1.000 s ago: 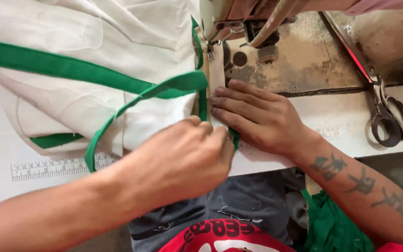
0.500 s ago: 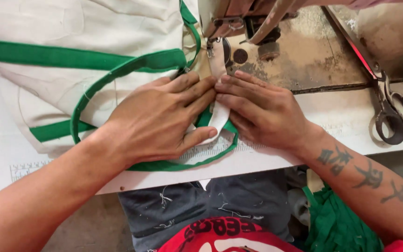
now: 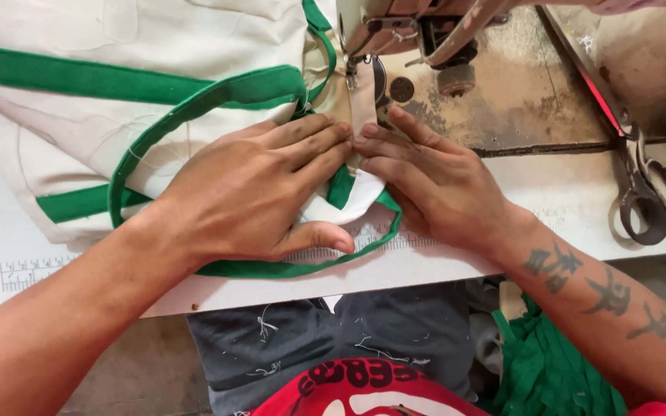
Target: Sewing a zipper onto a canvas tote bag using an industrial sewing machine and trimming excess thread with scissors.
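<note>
A cream cloth bag (image 3: pixel 140 46) with green trim lies on the white sewing table (image 3: pixel 549 192). Its green strap (image 3: pixel 194 108) loops from the presser foot round to the table's front edge. My left hand (image 3: pixel 248 189) lies flat on the cloth, fingers stretched toward the needle. My right hand (image 3: pixel 433 181) presses flat beside it, and the fingertips of both hands meet on the seam just in front of the sewing machine's presser foot (image 3: pixel 360 58). The cloth under my palms is hidden.
Large dark scissors (image 3: pixel 649 196) lie at the table's right edge. The machine's worn metal bed (image 3: pixel 518 92) sits behind my right hand. A ruler strip (image 3: pixel 28 271) runs along the table front. Green cloth strips (image 3: pixel 549 370) hang below at the right.
My left hand came down from a closed grip on the strap to lie flat on the cloth. The bag and strap have shifted toward the presser foot.
</note>
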